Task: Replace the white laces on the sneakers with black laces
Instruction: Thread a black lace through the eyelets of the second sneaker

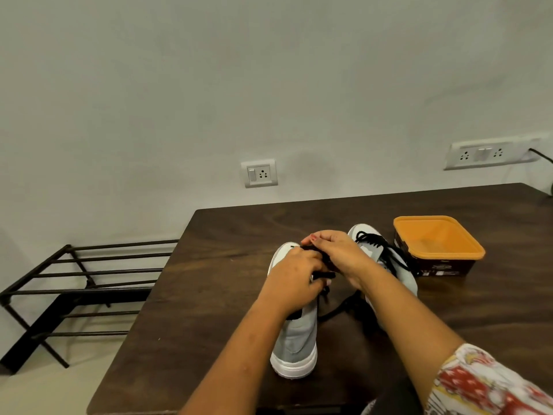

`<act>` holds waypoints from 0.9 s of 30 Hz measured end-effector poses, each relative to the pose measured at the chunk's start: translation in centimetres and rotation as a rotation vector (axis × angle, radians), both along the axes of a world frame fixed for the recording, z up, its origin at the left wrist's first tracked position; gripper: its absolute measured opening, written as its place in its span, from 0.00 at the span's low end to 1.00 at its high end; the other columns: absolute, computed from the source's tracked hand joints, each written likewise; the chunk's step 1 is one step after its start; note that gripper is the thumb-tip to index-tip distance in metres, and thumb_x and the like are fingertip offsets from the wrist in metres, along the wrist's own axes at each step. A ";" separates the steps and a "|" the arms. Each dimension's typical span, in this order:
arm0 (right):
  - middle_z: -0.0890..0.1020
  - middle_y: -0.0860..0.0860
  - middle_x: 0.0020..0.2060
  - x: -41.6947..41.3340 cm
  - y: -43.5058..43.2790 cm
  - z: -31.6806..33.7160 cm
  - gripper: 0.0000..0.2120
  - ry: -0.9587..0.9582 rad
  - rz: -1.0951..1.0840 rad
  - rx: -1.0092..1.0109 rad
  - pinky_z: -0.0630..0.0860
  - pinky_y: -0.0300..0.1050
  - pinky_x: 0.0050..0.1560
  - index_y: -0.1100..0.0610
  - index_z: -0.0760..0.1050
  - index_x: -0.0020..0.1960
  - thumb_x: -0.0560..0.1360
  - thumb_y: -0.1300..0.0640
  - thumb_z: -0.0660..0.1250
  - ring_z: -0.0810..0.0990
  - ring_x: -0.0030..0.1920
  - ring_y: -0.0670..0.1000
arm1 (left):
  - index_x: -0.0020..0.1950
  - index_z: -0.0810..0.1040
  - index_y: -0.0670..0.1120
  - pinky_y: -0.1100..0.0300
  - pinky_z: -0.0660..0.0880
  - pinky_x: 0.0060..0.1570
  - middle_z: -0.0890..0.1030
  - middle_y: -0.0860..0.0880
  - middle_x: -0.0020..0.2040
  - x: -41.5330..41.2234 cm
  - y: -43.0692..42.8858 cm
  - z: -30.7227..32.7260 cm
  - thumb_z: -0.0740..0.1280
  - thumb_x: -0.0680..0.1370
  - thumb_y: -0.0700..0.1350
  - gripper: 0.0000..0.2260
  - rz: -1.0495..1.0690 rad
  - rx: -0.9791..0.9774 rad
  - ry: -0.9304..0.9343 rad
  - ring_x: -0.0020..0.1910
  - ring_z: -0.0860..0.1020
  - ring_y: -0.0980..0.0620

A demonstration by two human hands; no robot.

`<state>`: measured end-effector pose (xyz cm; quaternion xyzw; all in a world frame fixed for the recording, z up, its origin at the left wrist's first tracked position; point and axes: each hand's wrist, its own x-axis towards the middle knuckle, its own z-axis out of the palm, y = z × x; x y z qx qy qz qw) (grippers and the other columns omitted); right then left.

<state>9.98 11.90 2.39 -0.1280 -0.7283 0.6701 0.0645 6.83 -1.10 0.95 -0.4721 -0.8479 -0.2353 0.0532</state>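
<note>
Two grey sneakers with white soles stand on the dark wooden table [209, 295], toes pointing away from me. Over the laces of the near sneaker [296, 339] both hands work. My left hand [294, 278] lies on its upper, fingers curled round the black lace [324, 275]. My right hand [335, 250] pinches the same black lace near the toe end. The far sneaker [389, 259] to the right carries a black lace through its eyelets, with loose ends trailing on the table between the shoes. No white lace shows.
An orange-lidded tub [437, 247] stands right of the sneakers. A black metal shoe rack [77, 283] stands on the floor left of the table. Wall sockets [259, 173] sit above the table's far edge, against the wall.
</note>
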 end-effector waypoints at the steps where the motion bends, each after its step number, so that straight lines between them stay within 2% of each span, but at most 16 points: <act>1: 0.83 0.57 0.44 0.0 0.3 -0.1 0.11 -0.007 0.006 -0.024 0.77 0.45 0.46 0.61 0.81 0.49 0.80 0.56 0.63 0.80 0.45 0.51 | 0.53 0.82 0.48 0.56 0.72 0.57 0.80 0.53 0.54 0.1 0.2 -0.1 0.67 0.75 0.49 0.10 0.009 0.005 0.015 0.57 0.73 0.53; 4: 0.83 0.54 0.41 0.3 0.5 -0.5 0.05 -0.023 0.046 0.008 0.78 0.43 0.46 0.61 0.81 0.49 0.76 0.61 0.68 0.81 0.42 0.49 | 0.51 0.82 0.47 0.53 0.74 0.55 0.81 0.49 0.53 0.4 0.6 -0.4 0.68 0.75 0.51 0.10 0.025 -0.091 -0.029 0.55 0.74 0.51; 6: 0.83 0.53 0.39 0.2 0.4 -0.6 0.06 0.026 0.005 -0.018 0.78 0.38 0.41 0.59 0.81 0.47 0.76 0.67 0.66 0.80 0.37 0.46 | 0.53 0.82 0.48 0.55 0.74 0.54 0.81 0.49 0.52 0.7 0.5 -0.4 0.68 0.75 0.51 0.11 -0.028 -0.149 -0.141 0.53 0.76 0.51; 7: 0.82 0.53 0.38 0.0 0.3 -0.5 0.08 0.057 -0.036 -0.070 0.77 0.35 0.38 0.59 0.80 0.48 0.76 0.69 0.64 0.78 0.34 0.44 | 0.55 0.81 0.48 0.57 0.74 0.54 0.81 0.49 0.53 0.7 0.4 -0.4 0.69 0.75 0.50 0.11 -0.046 -0.117 -0.211 0.51 0.77 0.52; 9: 0.81 0.54 0.39 -0.1 0.5 -0.3 0.10 0.091 -0.092 -0.089 0.76 0.33 0.34 0.60 0.80 0.50 0.77 0.70 0.61 0.75 0.31 0.44 | 0.56 0.79 0.49 0.60 0.74 0.53 0.81 0.51 0.52 0.3 -0.2 0.0 0.70 0.74 0.46 0.11 0.017 0.068 -0.308 0.49 0.78 0.53; 11: 0.81 0.54 0.38 0.1 0.6 -0.3 0.11 0.074 -0.083 0.049 0.74 0.32 0.31 0.60 0.81 0.49 0.78 0.69 0.61 0.74 0.31 0.45 | 0.54 0.77 0.49 0.61 0.74 0.49 0.80 0.53 0.49 -0.7 -1.4 0.3 0.71 0.73 0.43 0.11 0.215 0.226 -0.330 0.45 0.78 0.54; 12: 0.81 0.52 0.36 0.1 0.6 -0.6 0.11 0.058 -0.069 0.146 0.73 0.32 0.30 0.58 0.81 0.47 0.78 0.68 0.62 0.74 0.31 0.45 | 0.53 0.75 0.49 0.60 0.74 0.48 0.79 0.53 0.48 -1.4 -2.0 0.1 0.72 0.72 0.44 0.12 0.319 0.208 -0.335 0.45 0.77 0.53; 14: 0.79 0.47 0.30 0.0 0.3 -1.0 0.12 0.020 -0.056 0.273 0.73 0.35 0.32 0.54 0.82 0.43 0.77 0.66 0.64 0.74 0.30 0.45 | 0.53 0.76 0.49 0.59 0.74 0.48 0.80 0.52 0.50 -2.6 -3.2 -0.7 0.74 0.70 0.49 0.14 0.463 -0.011 -0.363 0.49 0.78 0.51; 15: 0.78 0.46 0.30 -0.2 0.1 -1.2 0.12 0.009 -0.047 0.323 0.73 0.35 0.34 0.53 0.82 0.41 0.77 0.65 0.65 0.74 0.30 0.44 | 0.51 0.78 0.49 0.59 0.75 0.49 0.81 0.51 0.49 -2.9 -3.6 -1.2 0.74 0.69 0.51 0.13 0.498 -0.080 -0.417 0.49 0.78 0.51; 16: 0.79 0.45 0.31 -0.4 -0.1 -1.3 0.11 0.000 -0.023 0.384 0.73 0.33 0.35 0.53 0.83 0.41 0.76 0.65 0.66 0.75 0.31 0.43 | 0.47 0.80 0.50 0.58 0.76 0.49 0.82 0.50 0.46 -3.0 -3.8 -1.4 0.75 0.69 0.50 0.10 0.520 -0.058 -0.493 0.48 0.80 0.51; 18: 0.81 0.45 0.36 -0.7 -0.8 -1.4 0.09 -0.021 0.044 0.512 0.70 0.26 0.35 0.54 0.84 0.44 0.76 0.65 0.67 0.77 0.35 0.41 | 0.38 0.80 0.49 0.55 0.79 0.47 0.83 0.46 0.40 -3.3 -4.1 -1.5 0.74 0.70 0.44 0.04 0.556 0.064 -0.598 0.42 0.81 0.48; 20: 0.83 0.46 0.40 -0.9 -1.6 -1.4 0.08 -0.034 0.079 0.603 0.71 0.24 0.39 0.54 0.84 0.44 0.74 0.64 0.69 0.78 0.38 0.40 | 0.34 0.79 0.47 0.58 0.78 0.35 0.81 0.45 0.35 -3.6 -4.3 -1.6 0.72 0.71 0.39 0.07 0.579 0.142 -0.694 0.31 0.78 0.49; 21: 0.84 0.46 0.39 -1.0 -1.9 -1.4 0.09 -0.036 0.077 0.623 0.74 0.28 0.43 0.51 0.83 0.42 0.73 0.64 0.70 0.79 0.39 0.40 | 0.34 0.79 0.46 0.61 0.75 0.30 0.79 0.45 0.33 -3.6 -4.3 -1.6 0.71 0.71 0.38 0.07 0.583 0.175 -0.765 0.27 0.75 0.51; 23: 0.84 0.46 0.35 -1.3 -2.5 -1.7 0.12 -0.062 0.054 0.636 0.80 0.42 0.49 0.46 0.79 0.36 0.71 0.63 0.72 0.82 0.40 0.43 | 0.36 0.80 0.42 0.63 0.70 0.24 0.78 0.44 0.31 -3.6 -4.4 -1.7 0.70 0.73 0.36 0.06 0.593 0.238 -0.894 0.24 0.72 0.52; 26: 0.83 0.46 0.32 -1.5 -3.4 -2.1 0.12 -0.066 0.007 0.642 0.81 0.50 0.48 0.47 0.75 0.35 0.69 0.62 0.72 0.82 0.39 0.44 | 0.43 0.80 0.37 0.61 0.71 0.28 0.79 0.41 0.37 -3.7 -4.5 -1.9 0.68 0.74 0.34 0.02 0.588 0.309 -1.022 0.31 0.75 0.48; 27: 0.83 0.45 0.32 -1.5 -3.7 -2.2 0.12 -0.055 -0.016 0.641 0.81 0.50 0.48 0.47 0.74 0.35 0.69 0.62 0.72 0.82 0.39 0.44 | 0.47 0.80 0.34 0.61 0.72 0.28 0.79 0.40 0.39 -3.8 -4.6 -1.9 0.67 0.74 0.34 0.04 0.582 0.321 -1.050 0.33 0.75 0.47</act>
